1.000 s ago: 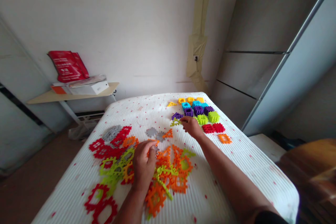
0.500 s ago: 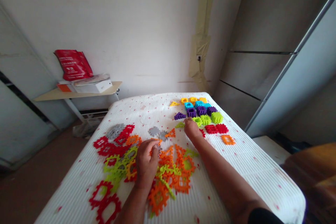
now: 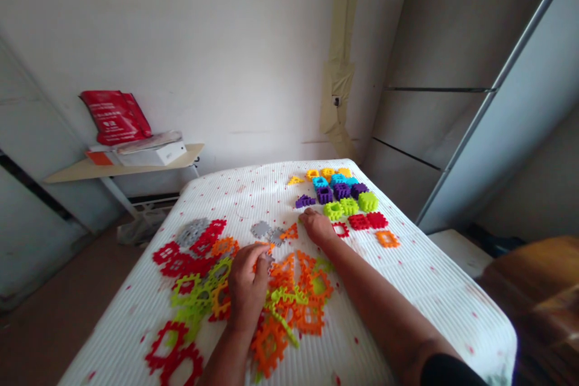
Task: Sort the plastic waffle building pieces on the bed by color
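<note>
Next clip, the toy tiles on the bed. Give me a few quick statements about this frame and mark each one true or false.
1. The left hand rests on the heap of loose tiles. True.
2. The sorted blocks sit at the bed's near left corner. False: they are at the far right.
3. The right hand lies beside a red tile. True.
4. A red bag lies on the bed. False: it stands on a shelf by the wall.
5. The heap is mostly blue. False: mostly orange, green and red.

On the bed (image 3: 407, 277) I count two purple blocks (image 3: 333, 192), three green blocks (image 3: 350, 205) and two solid red blocks (image 3: 367, 221). I also see two grey pieces (image 3: 266, 231) and one red bag (image 3: 115, 116).
</note>
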The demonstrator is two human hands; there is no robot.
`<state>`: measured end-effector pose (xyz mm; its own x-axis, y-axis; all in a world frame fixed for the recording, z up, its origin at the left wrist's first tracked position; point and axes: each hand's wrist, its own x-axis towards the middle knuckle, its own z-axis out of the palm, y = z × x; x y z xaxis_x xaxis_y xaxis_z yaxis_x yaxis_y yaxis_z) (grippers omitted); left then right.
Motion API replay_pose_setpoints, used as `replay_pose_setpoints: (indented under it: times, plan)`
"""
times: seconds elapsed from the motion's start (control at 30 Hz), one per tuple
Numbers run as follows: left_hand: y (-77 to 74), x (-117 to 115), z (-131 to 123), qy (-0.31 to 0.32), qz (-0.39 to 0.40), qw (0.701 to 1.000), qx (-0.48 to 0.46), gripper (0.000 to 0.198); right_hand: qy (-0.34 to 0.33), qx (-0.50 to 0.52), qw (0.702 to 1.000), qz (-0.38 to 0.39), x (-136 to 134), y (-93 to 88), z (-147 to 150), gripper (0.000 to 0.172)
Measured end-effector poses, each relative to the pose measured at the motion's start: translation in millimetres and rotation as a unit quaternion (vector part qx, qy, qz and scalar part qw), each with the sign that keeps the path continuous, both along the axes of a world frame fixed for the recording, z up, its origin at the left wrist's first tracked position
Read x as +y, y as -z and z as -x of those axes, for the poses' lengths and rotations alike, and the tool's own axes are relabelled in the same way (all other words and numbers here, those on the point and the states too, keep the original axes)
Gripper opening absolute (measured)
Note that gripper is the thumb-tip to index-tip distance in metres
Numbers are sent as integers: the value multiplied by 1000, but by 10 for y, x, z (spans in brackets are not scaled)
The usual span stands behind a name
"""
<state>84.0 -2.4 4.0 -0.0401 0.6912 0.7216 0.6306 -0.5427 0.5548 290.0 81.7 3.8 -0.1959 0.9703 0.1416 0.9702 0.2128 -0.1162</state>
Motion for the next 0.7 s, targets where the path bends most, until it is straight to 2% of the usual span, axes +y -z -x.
replay_pose_setpoints:
  times: [0.27,0.47,0.6,0.7]
  plan:
    - [3,3,0,-3,2,1000,-6,19,1,11,1000,-1,15,4,-62,25]
    - [20,10,3,-3,-4,1000,-4,18,-12,39,999,-6,27,29,-64,28]
    - [15,-4,21,-1,4,1000,-9,18,-52,77,996,-14,-99,-99,-140,35]
    - [10,-11,26,1,9,1000,-13,18,-104,117,987,31,-303,-279,-277,31]
